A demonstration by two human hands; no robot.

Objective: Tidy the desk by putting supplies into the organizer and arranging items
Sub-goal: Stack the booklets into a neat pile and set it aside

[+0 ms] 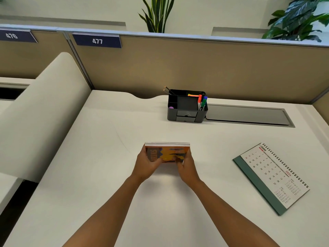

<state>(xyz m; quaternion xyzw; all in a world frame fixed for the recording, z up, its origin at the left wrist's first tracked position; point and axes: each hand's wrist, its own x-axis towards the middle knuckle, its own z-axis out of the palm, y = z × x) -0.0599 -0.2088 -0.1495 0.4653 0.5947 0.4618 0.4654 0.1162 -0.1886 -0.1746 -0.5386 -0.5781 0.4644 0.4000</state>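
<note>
A small stack of notebooks (pixel 169 150) with an orange cover on top is held at the middle of the white desk (pixel 106 157). My left hand (pixel 146 164) grips its left side and my right hand (pixel 187 166) grips its right side, thumbs on the cover. Behind it, by the partition, stands a dark grey organizer (pixel 187 108) holding markers (pixel 203 102), pencils (pixel 168 90), sticky notes (pixel 193 95) and a purple eraser (pixel 171 107). A spiral desk calendar (pixel 272 177) lies flat to the right.
A grey cable-tray lid (pixel 247 115) is set into the desk right of the organizer. A tan partition (pixel 195 68) labelled 477 closes the back. A cream curved divider (pixel 41 113) bounds the left side. Plants (pixel 157 14) rise behind the partition.
</note>
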